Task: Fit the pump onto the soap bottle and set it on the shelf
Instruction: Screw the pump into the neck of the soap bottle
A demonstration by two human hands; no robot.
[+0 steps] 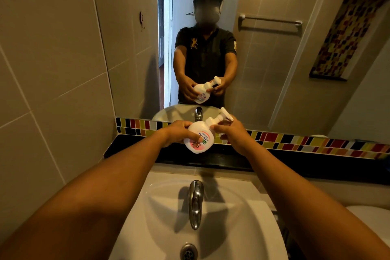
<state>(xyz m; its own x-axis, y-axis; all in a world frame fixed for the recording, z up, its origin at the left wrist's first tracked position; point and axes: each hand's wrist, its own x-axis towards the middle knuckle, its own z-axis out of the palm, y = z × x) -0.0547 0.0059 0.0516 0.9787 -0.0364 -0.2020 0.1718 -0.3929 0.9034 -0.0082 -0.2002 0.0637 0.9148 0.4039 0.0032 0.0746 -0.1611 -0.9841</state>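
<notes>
A round white soap bottle (200,138) with a pink and green label hangs tilted to the right above the black shelf (295,161). My left hand (179,133) grips its body from the left, fingers across the label. A white pump (221,117) sits at the bottle's neck, its nozzle pointing up and right. My right hand (232,133) is closed around the pump's collar. Whether the pump is fully seated on the neck is hidden by my fingers. The mirror behind repeats the same hold.
A white sink (242,217) with a chrome tap (195,202) lies below my arms. A strip of coloured mosaic tiles (306,140) runs behind the shelf under the mirror (263,69). A tiled wall (52,69) closes the left side.
</notes>
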